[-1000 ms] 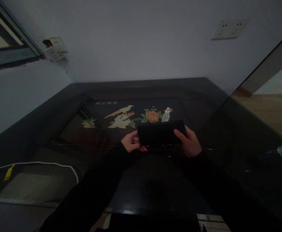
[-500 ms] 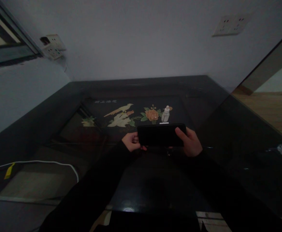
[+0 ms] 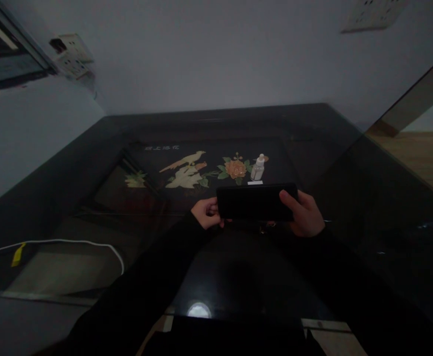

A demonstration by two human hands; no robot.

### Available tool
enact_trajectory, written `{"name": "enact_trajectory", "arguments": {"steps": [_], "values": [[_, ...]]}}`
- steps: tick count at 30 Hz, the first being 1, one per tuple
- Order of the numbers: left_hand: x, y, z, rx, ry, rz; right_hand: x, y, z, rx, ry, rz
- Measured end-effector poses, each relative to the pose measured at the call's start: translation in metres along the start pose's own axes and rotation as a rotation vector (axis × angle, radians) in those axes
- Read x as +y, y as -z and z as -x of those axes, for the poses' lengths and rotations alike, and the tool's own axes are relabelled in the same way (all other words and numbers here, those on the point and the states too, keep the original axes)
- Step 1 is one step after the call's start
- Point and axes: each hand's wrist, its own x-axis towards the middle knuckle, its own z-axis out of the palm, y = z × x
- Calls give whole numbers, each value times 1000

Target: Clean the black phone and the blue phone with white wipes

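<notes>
Left hand [image 3: 207,217], right hand [image 3: 305,216]: fingers [image 3: 287,199] curled

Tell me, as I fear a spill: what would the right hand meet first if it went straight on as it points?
The right hand, gripping the dark phone, would probably meet the small white bottle standing just beyond it; depth is unclear.

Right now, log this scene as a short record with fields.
held: black flat slab, level, long side running left to right
left hand: grips its left end
right hand: grips its right end
beyond slab: small white bottle, upright on the dark table
table inlay: bird and flower
far left: white cable with yellow tag
</notes>
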Motion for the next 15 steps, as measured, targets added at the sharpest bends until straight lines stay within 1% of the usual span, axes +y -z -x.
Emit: {"name": "enact_trajectory", "arguments": {"steps": [6, 12, 15], "values": [[-4, 0, -1, -61, -22, 3, -1, 4, -1, 32, -41, 1], [-12, 7, -2, -168, -78, 9, 1, 8, -6, 42, -93, -20], [-13, 10, -2, -192, -94, 26, 3, 10, -9, 31, -110, -8]]}}
